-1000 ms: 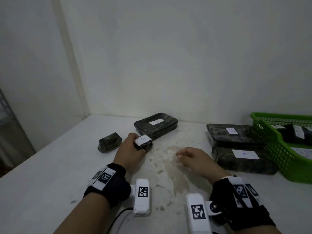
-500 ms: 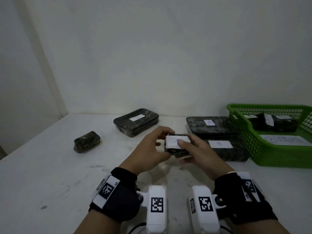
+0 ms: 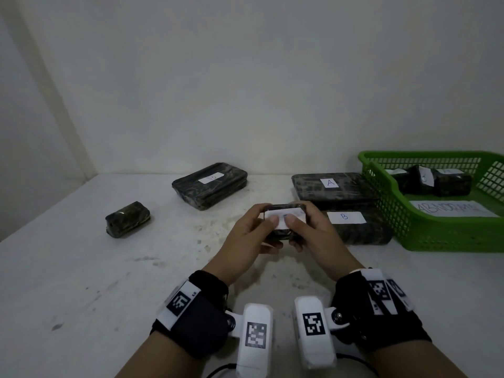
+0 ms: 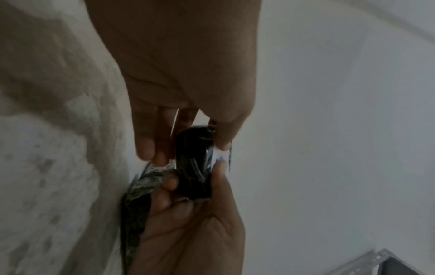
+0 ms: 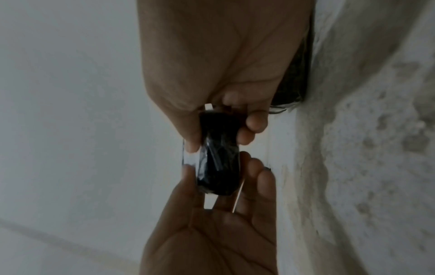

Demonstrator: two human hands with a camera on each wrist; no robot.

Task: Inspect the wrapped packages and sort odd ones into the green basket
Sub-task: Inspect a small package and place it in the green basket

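Far left on the white worktop (image 3: pixel 68 268): small dark wrapped package (image 3: pixel 127 219), lying alone, no label visible. Further right and nearer the wall: larger flat package (image 3: pixel 210 185) with a white label on top, letter not readable. Then, in the middle and lifted above the worktop: small labelled package (image 3: pixel 285 214), held between both hands. Left hand (image 3: pixel 245 236) curled round its left end, thumb on the white label, fingers below. Right hand (image 3: pixel 317 236) curled round the right end in the same way, thumb beside the other thumb on the label. Same grip from the left wrist view: small labelled package (image 4: pixel 195 163) pinched from two sides, left hand (image 4: pixel 179 74) above, right hand (image 4: pixel 193 232) below. Label letter mostly covered by the thumbs, not possible to tell. Black wrist bands with white marker tags on both wrists. To the right of the hands: flat package marked A (image 3: pixel 331 186), lying at the back, and flat package marked B (image 3: pixel 354 225) in front, touching it. Far right: green basket (image 3: pixel 441 236), just beside these two, holding several small dark packages (image 3: pixel 433 182) with white labels and a paper sheet (image 3: pixel 452 208) with handwritten text.
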